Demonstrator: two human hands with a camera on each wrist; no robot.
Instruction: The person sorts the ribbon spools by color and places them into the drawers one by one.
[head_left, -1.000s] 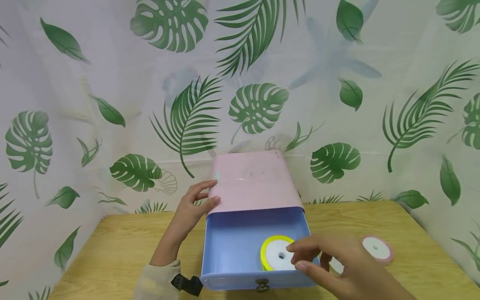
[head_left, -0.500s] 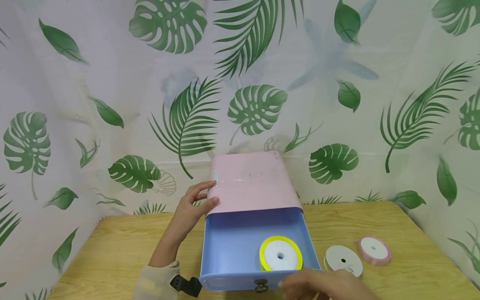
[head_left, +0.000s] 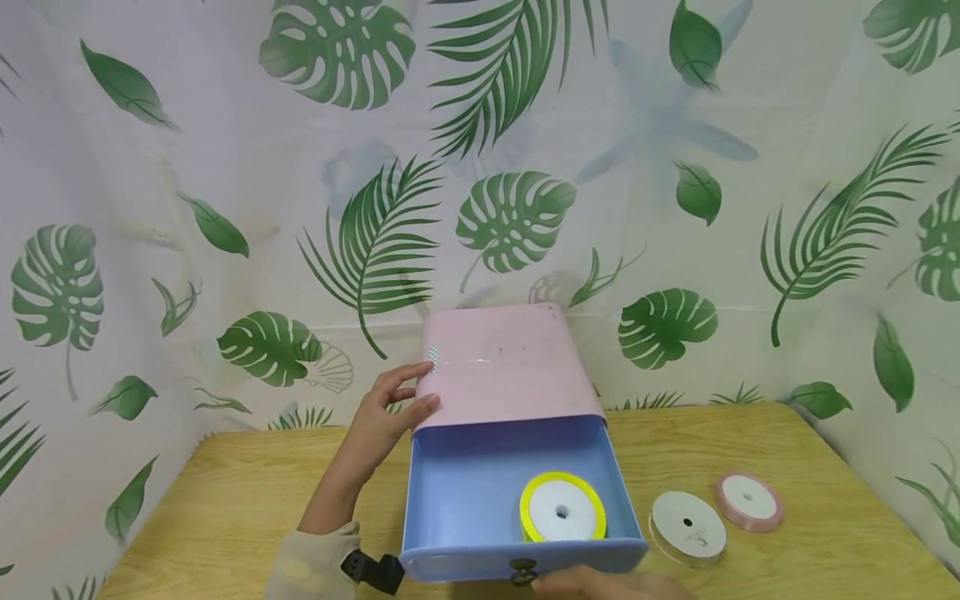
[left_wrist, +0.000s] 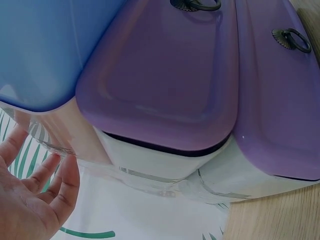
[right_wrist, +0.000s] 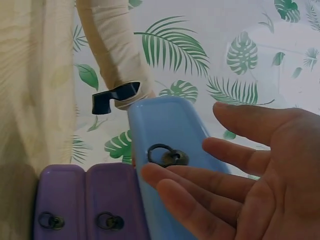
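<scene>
A pink drawer unit (head_left: 510, 358) has its blue drawer (head_left: 457, 492) pulled out, and a yellow ribbon spool (head_left: 562, 508) lies inside toward the front right. My left hand (head_left: 386, 417) rests with fingertips on the unit's left side; the left wrist view shows those fingers (left_wrist: 62, 187) loosely bent against the casing. Low in the head view, my right hand (head_left: 600, 583) is mostly cut off, its fingertips right by the ring handle (head_left: 522, 573). In the right wrist view its fingers (right_wrist: 200, 195) are extended in front of the drawer's ring pull (right_wrist: 167, 156), holding nothing.
Right of the drawer, a white spool (head_left: 687, 525) and a pink ribbon spool (head_left: 748, 500) lie on the wooden table (head_left: 247, 492). Two purple drawers (left_wrist: 170, 75) sit below the blue one. Behind stands a leaf-print backdrop (head_left: 510, 108).
My right hand has moved from over the yellow ribbon spool down to the drawer's front, near the ring handle, uncovering the white spool. The left hand stays in place.
</scene>
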